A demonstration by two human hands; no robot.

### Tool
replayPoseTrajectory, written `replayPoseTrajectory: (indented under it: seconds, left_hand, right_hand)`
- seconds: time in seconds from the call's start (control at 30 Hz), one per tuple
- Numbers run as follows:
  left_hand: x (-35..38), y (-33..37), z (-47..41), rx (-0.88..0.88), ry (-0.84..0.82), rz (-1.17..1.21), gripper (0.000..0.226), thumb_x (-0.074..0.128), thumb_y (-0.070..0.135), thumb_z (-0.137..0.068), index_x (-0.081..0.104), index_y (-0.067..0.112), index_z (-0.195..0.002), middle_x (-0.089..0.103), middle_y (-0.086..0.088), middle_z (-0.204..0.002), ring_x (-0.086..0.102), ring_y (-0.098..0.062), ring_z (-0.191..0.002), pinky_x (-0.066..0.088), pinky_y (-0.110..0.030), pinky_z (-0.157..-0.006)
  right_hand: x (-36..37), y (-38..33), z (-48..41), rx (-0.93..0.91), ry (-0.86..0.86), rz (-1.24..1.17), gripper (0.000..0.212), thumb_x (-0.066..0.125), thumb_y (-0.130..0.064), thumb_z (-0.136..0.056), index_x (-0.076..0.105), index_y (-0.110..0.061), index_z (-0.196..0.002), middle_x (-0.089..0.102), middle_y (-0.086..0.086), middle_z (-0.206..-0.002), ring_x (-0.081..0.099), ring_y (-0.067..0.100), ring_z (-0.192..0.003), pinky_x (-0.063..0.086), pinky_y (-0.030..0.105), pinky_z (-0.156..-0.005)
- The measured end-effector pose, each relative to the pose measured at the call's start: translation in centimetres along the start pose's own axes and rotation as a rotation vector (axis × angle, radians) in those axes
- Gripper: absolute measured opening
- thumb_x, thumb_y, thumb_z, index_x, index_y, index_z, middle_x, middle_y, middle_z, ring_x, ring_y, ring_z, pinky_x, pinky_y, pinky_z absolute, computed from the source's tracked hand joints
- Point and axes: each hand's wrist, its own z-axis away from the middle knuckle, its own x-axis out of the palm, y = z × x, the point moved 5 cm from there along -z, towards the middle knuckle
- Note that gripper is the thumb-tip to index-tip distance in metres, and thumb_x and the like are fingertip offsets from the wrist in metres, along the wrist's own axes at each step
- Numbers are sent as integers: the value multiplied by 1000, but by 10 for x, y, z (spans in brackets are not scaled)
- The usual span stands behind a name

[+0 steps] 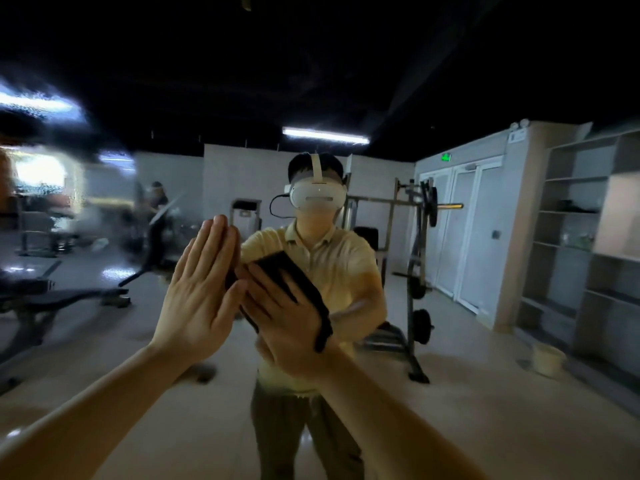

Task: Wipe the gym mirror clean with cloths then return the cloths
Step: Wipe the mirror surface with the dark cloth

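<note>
Right hand [287, 320] presses the dark cloth [298, 275] flat against the mirror [485, 393], fingers straight. Left hand [201, 292], at its 9 o'clock, lies flat with fingers extended, grasping nothing visible.

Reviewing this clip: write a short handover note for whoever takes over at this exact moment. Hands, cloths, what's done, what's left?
Left hand: fingers straight, flat against the mirror. A dark edge beside it may be a second cloth; cannot tell.
Right hand: fingers straight, pressing a dark cloth on the glass.
Done: wiping is under way; how much is clean cannot be judged.
Left: hazy smears show on the left part of the mirror. Wipe them, then return the cloths.
</note>
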Motion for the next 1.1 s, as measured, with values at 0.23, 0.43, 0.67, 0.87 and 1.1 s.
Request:
replayPoseTrajectory:
  seconds: [0.23, 0.43, 0.67, 0.87, 1.1]
  left_hand:
    - [30, 9, -2, -129, 4, -164, 91, 27, 63, -105, -2, 2, -166, -10, -15, -175, -7, -32, -162, 0, -52, -132]
    - [38, 9, -2, -116, 67, -154, 95, 27, 66, -103, -3, 0, -165, -11, -17, -175, -7, -34, -162, -4, -50, -131]
    - [25, 2, 2, -55, 35, -103, 79, 26, 51, -108, 1, 4, -167, -7, -14, -176, -5, -31, -163, 0, -48, -132]
    - [31, 2, 0, -74, 25, -200, 83, 29, 53, -108, -1, 2, -166, -9, -16, -175, -8, -31, -162, -4, -47, -132]
    - [36, 12, 0, -120, 25, -204, 86, 38, 46, -107, -3, -2, -165, -9, -23, -173, -9, -35, -162, 0, -53, -131]
  right_hand:
    - [-38, 173, 110, 612, 41, 32, 70, 33, -31, -100, 16, -11, -164, 7, 8, -173, 3, 25, -162, 20, 60, -126]
    - [-41, 157, 116, 1184, 225, -33, 74, 31, -29, -99, 10, -5, -166, 11, 18, -173, 10, 33, -161, 16, 62, -126]
    - [10, -23, 40, 122, -112, -61, 73, 39, -35, -104, 13, -11, -167, -2, 10, -175, -3, 26, -162, -6, 48, -130]
    - [-15, 81, 108, 323, -43, -26, 63, 31, -34, -104, 23, -15, -163, 15, 7, -173, 9, 24, -161, 19, 55, -127]
    - [-27, 150, 183, 1258, 203, -71, 75, 35, -23, -95, 12, -6, -165, 13, 18, -172, 11, 33, -160, 19, 64, -124]
